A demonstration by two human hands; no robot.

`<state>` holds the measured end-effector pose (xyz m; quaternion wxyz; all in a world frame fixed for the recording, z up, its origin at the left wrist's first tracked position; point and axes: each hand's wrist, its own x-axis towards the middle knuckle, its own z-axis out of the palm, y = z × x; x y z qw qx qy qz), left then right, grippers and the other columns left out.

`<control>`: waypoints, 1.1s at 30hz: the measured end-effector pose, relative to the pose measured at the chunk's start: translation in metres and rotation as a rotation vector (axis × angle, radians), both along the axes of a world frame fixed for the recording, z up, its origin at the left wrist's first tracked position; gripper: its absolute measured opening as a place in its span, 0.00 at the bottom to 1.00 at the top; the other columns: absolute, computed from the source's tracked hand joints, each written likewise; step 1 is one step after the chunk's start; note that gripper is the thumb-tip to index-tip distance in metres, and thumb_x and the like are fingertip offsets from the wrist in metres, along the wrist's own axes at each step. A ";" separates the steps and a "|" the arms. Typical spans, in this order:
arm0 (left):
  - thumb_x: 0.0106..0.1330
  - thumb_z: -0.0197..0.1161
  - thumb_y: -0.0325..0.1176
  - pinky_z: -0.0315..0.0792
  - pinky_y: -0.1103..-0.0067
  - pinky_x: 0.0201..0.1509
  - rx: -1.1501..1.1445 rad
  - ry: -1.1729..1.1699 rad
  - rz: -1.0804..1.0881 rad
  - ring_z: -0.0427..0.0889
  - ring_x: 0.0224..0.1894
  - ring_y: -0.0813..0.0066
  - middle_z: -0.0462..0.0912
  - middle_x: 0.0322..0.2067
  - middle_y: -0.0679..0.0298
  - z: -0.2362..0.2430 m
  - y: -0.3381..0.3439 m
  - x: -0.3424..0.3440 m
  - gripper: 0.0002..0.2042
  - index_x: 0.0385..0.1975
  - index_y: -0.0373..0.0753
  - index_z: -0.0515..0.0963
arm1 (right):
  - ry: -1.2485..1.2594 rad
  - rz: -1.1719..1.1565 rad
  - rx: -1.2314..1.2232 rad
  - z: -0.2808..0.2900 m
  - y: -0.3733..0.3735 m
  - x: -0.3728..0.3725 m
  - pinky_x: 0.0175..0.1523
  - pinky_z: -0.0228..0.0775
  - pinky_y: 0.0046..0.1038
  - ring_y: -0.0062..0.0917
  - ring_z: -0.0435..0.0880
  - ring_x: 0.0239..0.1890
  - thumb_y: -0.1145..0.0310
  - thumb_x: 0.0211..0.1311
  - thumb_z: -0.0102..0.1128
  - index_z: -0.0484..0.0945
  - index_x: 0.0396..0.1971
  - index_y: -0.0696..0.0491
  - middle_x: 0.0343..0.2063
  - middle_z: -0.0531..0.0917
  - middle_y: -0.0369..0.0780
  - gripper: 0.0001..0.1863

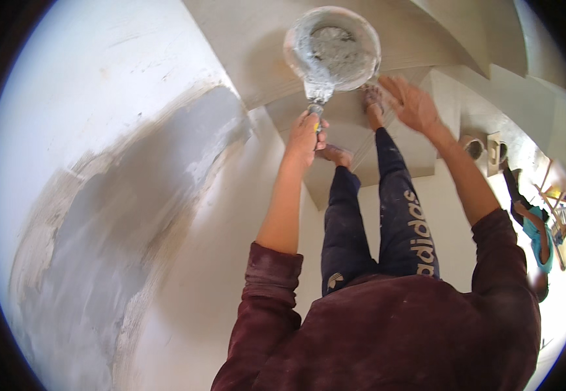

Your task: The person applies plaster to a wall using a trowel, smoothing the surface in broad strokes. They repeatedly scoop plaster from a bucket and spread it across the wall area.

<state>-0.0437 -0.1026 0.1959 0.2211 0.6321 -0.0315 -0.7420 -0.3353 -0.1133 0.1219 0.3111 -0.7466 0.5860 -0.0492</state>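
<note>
My left hand (307, 137) grips the handle of a round, long-handled pan (294, 47) crusted with grey material, with more grey stuff inside. My right hand (414, 104) is just below and right of the pan, slightly blurred, its fingers stretched out with nothing visible in them. Below the pan are my bare feet (337, 156) on pale steps (296, 107), my dark trousers stretching down from them in the picture.
A wall (81, 78) with a grey plastered patch (133, 195) runs along the left. Stair edges (465, 32) cross the upper right. Farther right are a bucket (471, 147), a flat tool (493, 154), a person (536, 231) in a teal top and a wooden frame (560, 202).
</note>
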 end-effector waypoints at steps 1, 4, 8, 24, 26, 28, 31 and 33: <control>0.71 0.49 0.35 0.60 0.85 0.18 -0.017 0.002 -0.025 0.67 0.22 0.82 0.72 0.32 0.64 -0.004 0.001 0.003 0.07 0.40 0.39 0.68 | -0.121 -0.047 -0.009 0.022 0.008 0.007 0.47 0.73 0.43 0.46 0.80 0.44 0.59 0.63 0.53 0.67 0.61 0.42 0.43 0.81 0.45 0.25; 0.71 0.50 0.36 0.59 0.86 0.18 0.034 -0.021 -0.038 0.67 0.22 0.83 0.72 0.31 0.65 -0.008 -0.007 -0.004 0.08 0.41 0.39 0.68 | -0.230 -0.173 0.151 0.068 0.039 0.023 0.45 0.75 0.41 0.45 0.80 0.45 0.60 0.64 0.53 0.67 0.61 0.43 0.46 0.80 0.47 0.24; 0.72 0.49 0.37 0.58 0.86 0.17 0.026 -0.017 -0.069 0.65 0.21 0.85 0.70 0.31 0.66 -0.015 -0.015 -0.013 0.07 0.39 0.40 0.67 | -0.170 -0.140 0.317 0.091 0.057 0.029 0.40 0.77 0.39 0.43 0.82 0.43 0.63 0.64 0.53 0.67 0.62 0.44 0.47 0.80 0.48 0.25; 0.71 0.48 0.36 0.53 0.87 0.16 -0.011 -0.027 -0.025 0.62 0.18 0.86 0.69 0.28 0.70 -0.012 -0.024 -0.014 0.05 0.36 0.43 0.65 | -0.213 -0.289 0.112 0.024 0.012 0.050 0.44 0.73 0.46 0.48 0.81 0.40 0.64 0.65 0.50 0.66 0.61 0.47 0.41 0.82 0.50 0.23; 0.72 0.48 0.36 0.53 0.87 0.16 -0.001 -0.039 0.057 0.62 0.18 0.86 0.69 0.27 0.70 -0.025 -0.022 -0.010 0.05 0.36 0.43 0.65 | -0.196 -0.270 0.141 0.054 0.011 0.045 0.44 0.74 0.45 0.47 0.81 0.40 0.64 0.65 0.50 0.67 0.61 0.47 0.43 0.81 0.49 0.23; 0.72 0.48 0.37 0.54 0.86 0.16 0.000 -0.018 0.073 0.62 0.18 0.86 0.68 0.27 0.70 -0.033 -0.025 -0.010 0.05 0.36 0.44 0.64 | -0.181 -0.250 0.221 0.080 0.025 0.042 0.43 0.75 0.44 0.46 0.82 0.39 0.64 0.65 0.51 0.67 0.60 0.46 0.44 0.81 0.49 0.23; 0.72 0.48 0.37 0.54 0.86 0.15 0.019 -0.026 0.088 0.62 0.18 0.86 0.68 0.27 0.70 -0.036 -0.026 -0.009 0.06 0.36 0.44 0.64 | -0.095 -0.155 0.377 0.092 0.043 0.039 0.43 0.75 0.43 0.45 0.82 0.38 0.64 0.64 0.52 0.69 0.59 0.45 0.46 0.80 0.49 0.22; 0.71 0.48 0.38 0.54 0.86 0.15 0.006 -0.030 0.063 0.62 0.18 0.86 0.68 0.27 0.71 -0.034 -0.031 -0.011 0.06 0.36 0.44 0.64 | -0.149 -0.164 0.298 0.079 0.053 0.037 0.43 0.75 0.43 0.46 0.82 0.38 0.63 0.64 0.52 0.70 0.58 0.45 0.45 0.81 0.49 0.22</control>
